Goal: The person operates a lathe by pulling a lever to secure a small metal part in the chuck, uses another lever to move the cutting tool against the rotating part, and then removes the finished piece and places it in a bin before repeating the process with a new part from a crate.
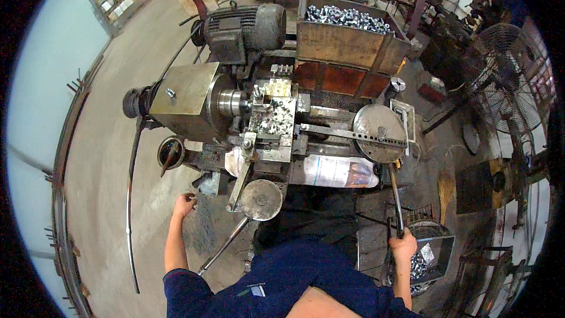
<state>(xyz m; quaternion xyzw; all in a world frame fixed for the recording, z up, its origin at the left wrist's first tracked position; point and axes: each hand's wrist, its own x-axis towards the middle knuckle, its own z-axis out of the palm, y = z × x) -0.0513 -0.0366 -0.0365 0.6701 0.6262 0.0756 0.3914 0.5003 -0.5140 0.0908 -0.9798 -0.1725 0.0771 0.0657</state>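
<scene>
Here the right hand (404, 244) is wrapped round the lower end of the long steel lever (395, 197) hanging from the lathe's (235, 118) round plate (379, 132) at its right end. Stiff, heavy, likely oily; best gripped low. The left hand (184, 205) is loosely curled, holding nothing, by the lathe's left front.

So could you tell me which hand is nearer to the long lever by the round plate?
Right. The right hand grips the lever's lower end; the left hand is far off across the machine.

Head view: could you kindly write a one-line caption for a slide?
At a small lathe, the right hand grips a long lever while the left hand reaches out beside the machine.
</scene>
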